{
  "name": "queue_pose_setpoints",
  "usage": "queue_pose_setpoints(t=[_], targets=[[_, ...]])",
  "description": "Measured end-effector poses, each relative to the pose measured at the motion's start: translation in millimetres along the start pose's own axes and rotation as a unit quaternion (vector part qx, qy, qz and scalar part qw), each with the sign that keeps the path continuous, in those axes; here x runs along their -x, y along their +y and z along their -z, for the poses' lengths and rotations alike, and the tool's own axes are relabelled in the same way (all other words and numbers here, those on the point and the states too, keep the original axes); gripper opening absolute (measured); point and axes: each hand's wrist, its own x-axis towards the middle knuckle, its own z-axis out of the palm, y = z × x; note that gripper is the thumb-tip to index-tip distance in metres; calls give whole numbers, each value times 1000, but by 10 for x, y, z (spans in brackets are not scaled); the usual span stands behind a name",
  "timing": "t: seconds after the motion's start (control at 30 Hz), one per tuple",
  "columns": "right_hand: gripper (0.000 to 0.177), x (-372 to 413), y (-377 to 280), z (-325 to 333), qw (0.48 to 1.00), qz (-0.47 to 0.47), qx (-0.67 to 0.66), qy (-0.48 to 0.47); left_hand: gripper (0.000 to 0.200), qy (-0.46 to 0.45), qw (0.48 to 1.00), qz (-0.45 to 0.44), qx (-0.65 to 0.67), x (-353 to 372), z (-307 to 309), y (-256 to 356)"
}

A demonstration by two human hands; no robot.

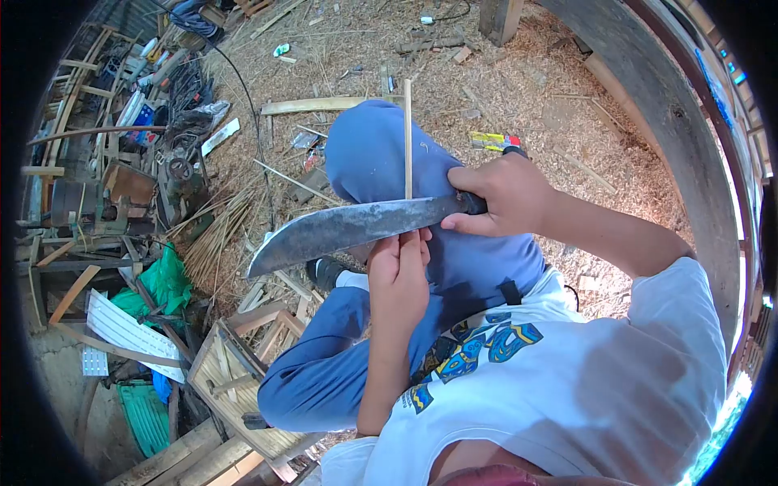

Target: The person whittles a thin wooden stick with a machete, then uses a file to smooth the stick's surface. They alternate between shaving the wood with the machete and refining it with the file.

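Observation:
A wide-bladed machete [348, 228] lies crosswise over my lap, its tip to the left. My right hand [510, 194] is closed round its black handle at the right end. A thin wooden strip [408, 138] stretches away from me over my blue-clad knee [363, 154], its near end passing at the blade. My left hand [399, 263] is just on the near side of the blade, fingers pinched together at the strip's line; the blade hides part of the strip there.
Thin sticks [223, 235] lie in a pile on the shavings-covered ground to the left. A wooden stool-like frame [235, 381] stands at lower left, near clutter and a green bag [162, 283]. A yellow-red packet [490, 142] lies beyond my right hand. A post [500, 20] stands ahead.

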Motion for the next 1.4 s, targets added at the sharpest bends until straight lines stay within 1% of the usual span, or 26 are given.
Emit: queue_pose_setpoints(t=[0.07, 0.27, 0.37, 0.47, 0.57, 0.67, 0.87, 0.97, 1.07, 1.17, 1.27, 1.37, 1.4], targets=[[57, 20, -17, -5, 1000, -14, 4, -1, 18, -16, 1000, 18, 11, 10, 21, 2], [62, 6, -28, 51, 999, -24, 22, -15, 18, -18, 1000, 10, 7, -10, 26, -88], [62, 9, -26, 48, 999, -22, 29, -6, 25, -20, 998, 20, -52, 7, 42, -29], [63, 19, -21, 44, 999, -14, 36, -7, 27, 0, 993, 8, -117, 55, 45, -62], [62, 42, -13, 30, 999, -5, 41, -9, 28, -3, 994, -31, -105, 136, 45, -123], [62, 42, -14, 22, 999, -17, 35, -7, 29, -4, 984, -11, -177, 268, 85, -34], [56, 79, 81, -3, 998, -64, -13, 21, 31, 13, 991, 25, -132, 754, 257, -290], [50, 78, 188, -40, 995, -88, -39, 40, 31, 16, 989, 17, -148, 855, 341, -349], [49, 130, 238, -108, 992, -85, -63, 74, 30, 16, 994, 54, -97, 751, 234, -230], [48, 174, 263, -103, 991, -71, -87, 67, 28, 2, 993, 4, -115, 500, 138, -199], [51, 158, 232, -54, 997, -38, -48, 50, 25, -12, 996, 31, -86, 212, 9, -33], [55, 125, 186, 11, 998, -54, -10, 11, 26, -17, 988, -43, -146, -52, -122, 55], [56, 110, 170, 34, 998, -57, -2, 4, 26, -13, 986, -51, -157, -88, -131, 47]])
